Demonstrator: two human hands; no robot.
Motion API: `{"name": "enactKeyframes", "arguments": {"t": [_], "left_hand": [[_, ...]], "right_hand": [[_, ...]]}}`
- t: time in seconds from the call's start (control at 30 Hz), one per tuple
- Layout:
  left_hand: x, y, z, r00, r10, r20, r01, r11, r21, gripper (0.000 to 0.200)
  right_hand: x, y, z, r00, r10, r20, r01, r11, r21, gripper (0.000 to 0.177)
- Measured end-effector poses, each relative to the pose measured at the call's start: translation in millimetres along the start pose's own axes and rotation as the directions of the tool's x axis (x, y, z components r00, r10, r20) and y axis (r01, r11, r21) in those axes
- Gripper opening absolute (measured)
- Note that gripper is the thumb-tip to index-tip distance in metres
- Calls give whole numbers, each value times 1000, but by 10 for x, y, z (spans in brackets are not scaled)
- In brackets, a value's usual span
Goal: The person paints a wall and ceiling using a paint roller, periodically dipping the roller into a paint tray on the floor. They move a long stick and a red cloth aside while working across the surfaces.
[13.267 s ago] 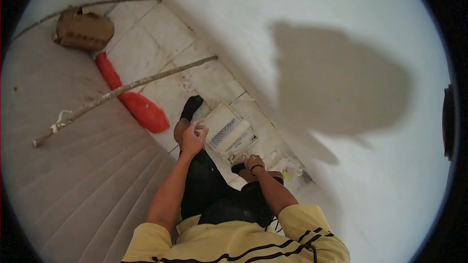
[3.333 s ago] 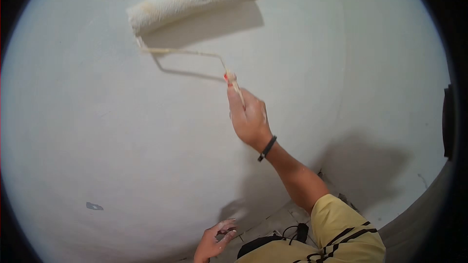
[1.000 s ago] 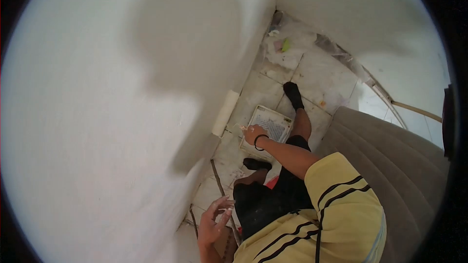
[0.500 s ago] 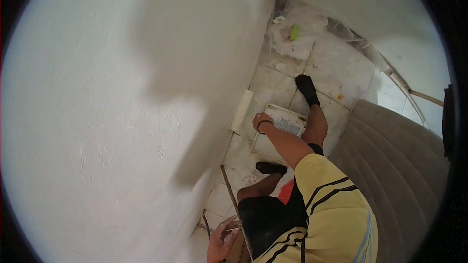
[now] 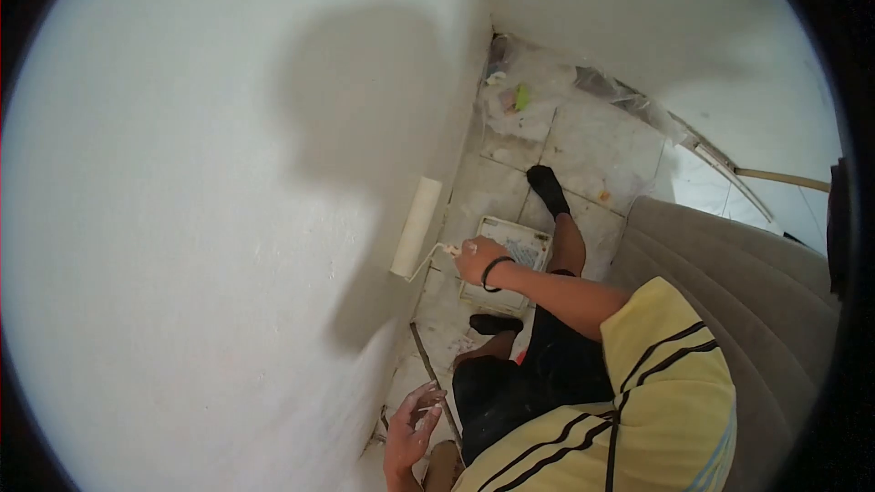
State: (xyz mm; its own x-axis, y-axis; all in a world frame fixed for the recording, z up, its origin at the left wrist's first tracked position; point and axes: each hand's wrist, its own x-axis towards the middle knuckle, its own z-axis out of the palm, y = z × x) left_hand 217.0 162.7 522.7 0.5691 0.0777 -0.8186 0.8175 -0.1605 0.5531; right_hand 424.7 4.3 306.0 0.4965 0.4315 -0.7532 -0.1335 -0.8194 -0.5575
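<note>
My right hand gripped the roller, its sleeve out to my left by the wall.
Nearest me, my left hand (image 5: 412,433) hung free, fingers loosely curled, smeared white, with nothing I could see in it; past it lay a thin, rough stick (image 5: 424,353). My right hand (image 5: 480,260), much the nearer to the roller (image 5: 417,228), was closed round its handle, and a bent wire ran across to the fuzzy, off-white cylinder. The sleeve's long axis ran roughly along the foot of the smooth, matt white wall (image 5: 182,219); whether it quite touched, I couldn't tell. Below my right forearm, a shallow oblong tray (image 5: 518,224), paint-crusted at the rim, sat on square, stained floor tiles (image 5: 597,146), beyond which lay crumpled clear plastic (image 5: 547,68).
</note>
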Motion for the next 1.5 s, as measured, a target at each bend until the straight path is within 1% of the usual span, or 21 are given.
{"name": "enactKeyframes", "arguments": {"t": [0.13,0.3,0.5,0.57,0.63,0.67,0.73,0.83,0.93,1.0,1.07,1.13,1.17,1.2,1.23,1.3,1.33,1.37,1.4,1.43,1.5], "left_hand": [[-71,53,66,999,43,10,-42,999,-24,39],[-36,127,125,1000,12,16,-13,1000,14,39],[-3,75,151,1000,-11,20,11,1000,13,41],[27,-10,152,997,-73,11,73,997,7,41],[43,-91,144,995,-103,13,103,995,-8,42],[81,-145,106,992,-122,25,123,992,-26,42],[87,-231,156,993,-119,4,119,991,-58,42],[68,-315,201,987,-154,-36,151,985,-80,41],[65,-405,260,979,-195,-68,191,980,-61,42],[9,-427,247,977,-199,-82,196,979,-51,43],[-83,-419,213,982,-165,-91,164,986,-26,44],[-178,-337,172,989,-103,-104,98,994,-54,44],[-216,-293,155,994,-70,-78,64,996,-69,44],[-253,-275,144,994,-18,-106,9,996,-87,44],[-272,-275,105,995,44,-91,-47,998,-31,44],[-281,-244,51,988,133,-74,-129,990,53,46],[-268,-238,46,982,172,-79,-169,985,43,46],[-254,-240,39,967,242,-73,-241,970,22,46],[-245,-221,33,948,313,-65,-313,950,2,46],[-268,-195,28,934,350,-66,-351,936,-3,46],[-314,-181,6,916,395,-74,-395,918,11,46]], "right_hand": [[-854,-340,-281,979,-138,-151,149,987,65,31],[-1143,-462,-366,987,-134,-91,141,987,80,31],[-329,-282,50,1000,-2,-5,2,996,93,32],[51,-160,224,1000,26,16,-27,997,73,33],[411,-33,454,989,109,-96,-95,985,142,27],[631,6,567,990,110,-91,-97,985,140,27],[998,79,745,977,215,-10,-212,970,116,25],[1344,192,834,969,246,11,-246,968,59,24],[1721,552,1134,979,189,-81,-195,978,-68,26],[2054,941,1462,935,323,-143,-315,946,77,26],[1612,799,1081,971,229,-71,-236,966,-109,25],[1533,968,1053,990,33,134,42,855,-517,29],[1204,878,824,985,92,149,12,813,-583,31],[1913,1628,1494,998,40,-49,-57,911,-409,33],[889,1069,622,999,8,52,21,847,-532,35],[397,931,140,986,124,111,-39,820,-571,34],[179,928,44,990,115,76,-49,806,-590,34],[-33,935,-13,935,204,-289,-279,927,-251,35],[-227,893,-147,741,369,-561,-331,928,173,38],[-392,830,-319,724,353,-593,-318,933,167,38],[-727,642,-593,678,225,-700,-141,974,177,46]]}}
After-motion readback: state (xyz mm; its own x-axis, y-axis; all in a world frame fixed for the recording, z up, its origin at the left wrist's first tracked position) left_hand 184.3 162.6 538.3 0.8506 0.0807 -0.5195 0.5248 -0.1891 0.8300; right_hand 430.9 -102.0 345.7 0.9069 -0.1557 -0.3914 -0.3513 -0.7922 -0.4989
